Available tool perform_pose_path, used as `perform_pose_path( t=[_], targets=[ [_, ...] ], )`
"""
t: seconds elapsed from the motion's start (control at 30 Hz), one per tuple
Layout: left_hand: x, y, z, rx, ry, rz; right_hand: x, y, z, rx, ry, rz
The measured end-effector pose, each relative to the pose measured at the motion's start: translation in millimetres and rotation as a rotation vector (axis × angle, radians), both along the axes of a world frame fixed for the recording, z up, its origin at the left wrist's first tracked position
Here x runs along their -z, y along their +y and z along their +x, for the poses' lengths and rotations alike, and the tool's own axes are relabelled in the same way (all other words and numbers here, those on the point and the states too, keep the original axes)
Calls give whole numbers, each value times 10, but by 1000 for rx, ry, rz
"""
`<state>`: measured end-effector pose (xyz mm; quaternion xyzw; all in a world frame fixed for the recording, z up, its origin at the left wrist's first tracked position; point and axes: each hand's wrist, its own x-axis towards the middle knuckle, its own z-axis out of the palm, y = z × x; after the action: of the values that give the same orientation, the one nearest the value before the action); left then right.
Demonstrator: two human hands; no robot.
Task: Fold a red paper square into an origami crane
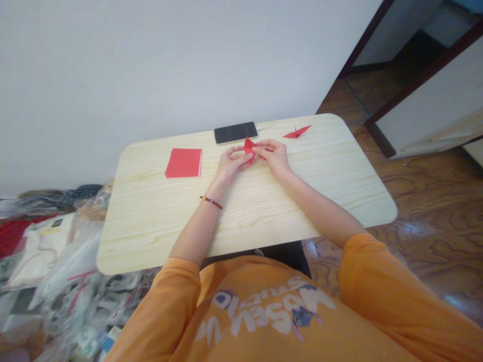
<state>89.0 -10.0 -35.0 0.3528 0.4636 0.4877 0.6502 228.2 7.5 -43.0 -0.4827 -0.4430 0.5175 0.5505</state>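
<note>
Between my two hands is a small piece of folded red paper [248, 145], its pointed tip standing up above the fingers. My left hand [233, 164] pinches it from the left, thumb in front. From the right, my right hand [273, 155] grips its edge between thumb and fingers. The paper's lower part is partly hidden by the fingertips. Over to the right on the table lies a finished-looking red paper crane [298, 132] with its wings spread. A stack of square red paper sheets [184, 163] rests to the left of my hands.
The pale wooden table [151, 221] stands against a white wall. At its back lies a dark phone [236, 132] with a white cable [267, 125] plugged in. Plastic-wrapped goods [86, 301] are piled on the left; wooden floor [433, 216] and a doorway lie right.
</note>
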Motion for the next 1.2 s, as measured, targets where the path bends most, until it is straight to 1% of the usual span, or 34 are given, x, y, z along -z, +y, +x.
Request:
perform_pose_path(
  t=[0.2,0.4,0.63,0.87,1.0,1.13,1.2],
  targets=[
    [13,3,0,-10,-11,-8,-9,-9,-13,3,28,-8],
    [28,10,11,-18,30,15,-6,-11,-18,16,13,-24],
    [17,-11,17,-15,25,17,-14,-16,-20,7,65,3],
    [-1,-8,4,7,13,0,-15,-3,-13,18,79,-42],
    [0,1,-7,18,7,0,-7,10,9,-2,88,-53],
    [25,14,-13,-11,18,-1,1,29,43,-69,115,-71],
    [44,23,-15,-27,11,36,-1,37,55,-95,111,-84]
  ],
)
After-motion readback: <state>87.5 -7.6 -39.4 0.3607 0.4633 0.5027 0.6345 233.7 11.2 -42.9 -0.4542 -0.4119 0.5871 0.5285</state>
